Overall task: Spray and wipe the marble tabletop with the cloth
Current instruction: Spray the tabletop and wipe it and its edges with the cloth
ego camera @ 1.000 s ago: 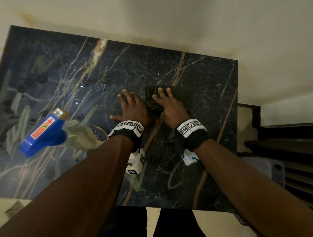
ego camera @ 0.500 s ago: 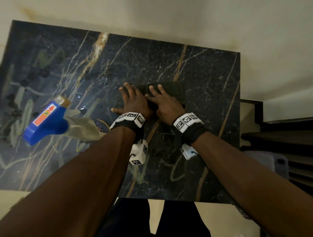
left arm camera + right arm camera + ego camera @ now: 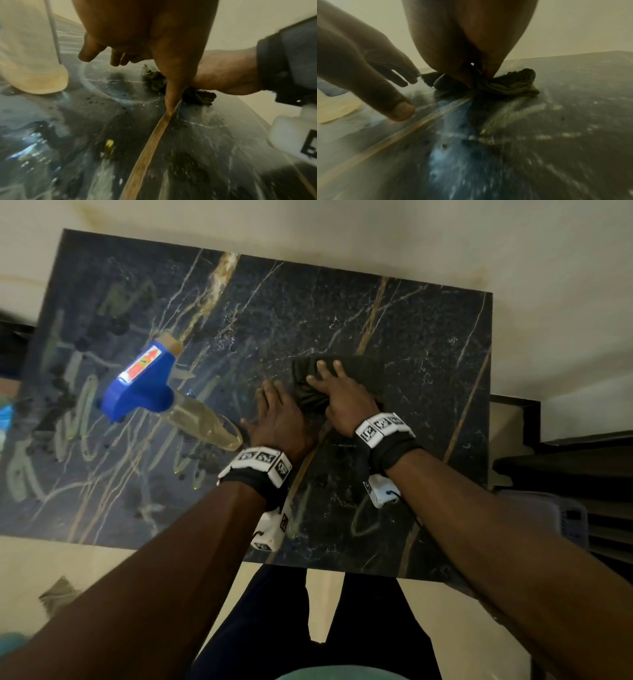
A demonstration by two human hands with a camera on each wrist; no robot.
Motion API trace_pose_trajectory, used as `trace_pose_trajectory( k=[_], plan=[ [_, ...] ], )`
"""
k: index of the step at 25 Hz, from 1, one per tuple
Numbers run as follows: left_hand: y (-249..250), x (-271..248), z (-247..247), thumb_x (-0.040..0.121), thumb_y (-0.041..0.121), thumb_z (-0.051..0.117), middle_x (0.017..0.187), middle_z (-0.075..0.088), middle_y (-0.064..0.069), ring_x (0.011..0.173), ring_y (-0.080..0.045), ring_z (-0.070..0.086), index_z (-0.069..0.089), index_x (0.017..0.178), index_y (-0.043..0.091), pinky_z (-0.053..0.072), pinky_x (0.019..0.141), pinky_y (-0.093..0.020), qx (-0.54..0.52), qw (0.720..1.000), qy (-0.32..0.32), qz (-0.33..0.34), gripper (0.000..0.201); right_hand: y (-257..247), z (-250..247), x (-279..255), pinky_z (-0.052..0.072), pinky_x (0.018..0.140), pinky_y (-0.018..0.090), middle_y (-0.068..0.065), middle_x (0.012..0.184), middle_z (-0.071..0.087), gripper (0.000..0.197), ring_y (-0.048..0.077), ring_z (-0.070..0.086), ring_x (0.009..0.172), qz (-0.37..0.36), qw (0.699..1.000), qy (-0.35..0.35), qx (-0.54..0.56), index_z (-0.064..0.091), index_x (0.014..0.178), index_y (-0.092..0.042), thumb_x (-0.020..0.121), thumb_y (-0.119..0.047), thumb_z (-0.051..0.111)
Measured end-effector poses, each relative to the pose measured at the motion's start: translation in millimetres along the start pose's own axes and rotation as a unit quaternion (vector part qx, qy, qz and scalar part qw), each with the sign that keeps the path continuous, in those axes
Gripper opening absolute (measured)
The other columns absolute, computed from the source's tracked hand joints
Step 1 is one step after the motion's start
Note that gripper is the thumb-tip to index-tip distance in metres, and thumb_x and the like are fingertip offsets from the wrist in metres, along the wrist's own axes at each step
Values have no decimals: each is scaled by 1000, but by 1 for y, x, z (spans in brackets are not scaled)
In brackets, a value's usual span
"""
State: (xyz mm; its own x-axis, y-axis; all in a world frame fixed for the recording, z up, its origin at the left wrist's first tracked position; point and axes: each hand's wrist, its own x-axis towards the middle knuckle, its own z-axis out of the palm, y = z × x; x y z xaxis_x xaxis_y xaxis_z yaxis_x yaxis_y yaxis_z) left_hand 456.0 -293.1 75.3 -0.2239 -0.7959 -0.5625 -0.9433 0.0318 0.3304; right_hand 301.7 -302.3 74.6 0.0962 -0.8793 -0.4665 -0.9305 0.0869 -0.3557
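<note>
A dark cloth [image 3: 356, 374] lies bunched on the black marble tabletop [image 3: 428, 344] right of centre. My right hand [image 3: 337, 392] presses flat on the cloth with straight fingers; in the right wrist view the cloth [image 3: 510, 83] is crumpled under the palm. My left hand [image 3: 277, 412] rests flat on the marble just left of the cloth, fingers spread, holding nothing. In the left wrist view the left hand [image 3: 137, 40] hovers low over the wet marble [image 3: 120, 128], with the cloth [image 3: 154, 79] beside it. A spray bottle [image 3: 154, 385] with a blue trigger head stands left of the hands.
Pale smears and droplets streak the left half of the tabletop. A dark shelf or step unit [image 3: 575, 467] stands at the table's right edge. Cream floor [image 3: 342, 224] surrounds the table. My legs [image 3: 308, 628] are at its near edge.
Both hands and the cloth shifted slightly right and toward the near side across the marble. The spray bottle has stayed in place; the head view itself has moved.
</note>
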Motion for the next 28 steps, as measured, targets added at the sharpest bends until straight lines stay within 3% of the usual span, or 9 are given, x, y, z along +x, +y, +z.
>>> trace_pose_trajectory(
  k=[3,5,11,15,19,22,25,28],
  plan=[
    [-18,-28,14,87,55,69,153,28,-20,145,-40,24,33,149,3,35,110,-69,91,995,10,45,88,-6,14,-23,35,107,56,-3,167,6,73,28,1,154,-3,1000,-10,-8,32,155,-28,91,4,44],
    [-26,-39,17,85,51,74,147,33,-17,141,-38,29,41,144,6,41,105,-67,123,990,2,65,81,-11,21,-28,35,107,58,-2,167,5,74,28,0,154,-3,1000,-15,-17,30,155,-28,90,4,44],
    [-47,-44,26,88,50,70,161,21,-19,145,-40,28,39,151,12,41,110,-62,169,978,-5,122,80,-13,12,-4,33,110,56,0,167,4,72,31,0,153,3,1000,-14,-25,29,156,-27,91,-3,52],
    [-59,-46,32,92,42,64,163,25,-19,145,-41,31,43,151,13,40,111,-60,140,980,33,139,69,-25,23,-2,34,110,54,2,167,5,69,32,0,153,27,999,14,-20,30,155,-25,93,-5,53],
    [-61,-49,35,89,51,50,163,28,-21,144,-43,32,46,151,10,39,113,-57,112,982,54,143,74,-31,47,-27,40,106,53,-1,167,5,71,30,-1,154,-12,999,5,-34,30,155,-27,91,-4,52],
    [-61,-48,36,86,62,45,165,24,-17,145,-40,26,37,156,14,41,110,-63,102,985,47,128,86,-27,39,-20,40,106,51,-4,167,7,73,27,0,154,-20,1000,9,-11,32,154,-29,89,-2,50],
    [-64,-46,41,88,62,58,165,22,-14,145,-40,22,38,154,16,44,104,-68,97,986,42,129,82,-29,24,0,38,108,50,-3,167,8,71,28,1,154,-4,1000,13,-4,34,153,-29,90,-1,50],
    [-66,-46,43,88,64,56,164,23,-13,145,-41,21,39,153,16,43,102,-71,87,987,40,128,82,-35,29,0,38,109,51,-1,167,7,69,30,0,154,11,1000,19,-3,33,154,-27,92,-4,52]
  ],
)
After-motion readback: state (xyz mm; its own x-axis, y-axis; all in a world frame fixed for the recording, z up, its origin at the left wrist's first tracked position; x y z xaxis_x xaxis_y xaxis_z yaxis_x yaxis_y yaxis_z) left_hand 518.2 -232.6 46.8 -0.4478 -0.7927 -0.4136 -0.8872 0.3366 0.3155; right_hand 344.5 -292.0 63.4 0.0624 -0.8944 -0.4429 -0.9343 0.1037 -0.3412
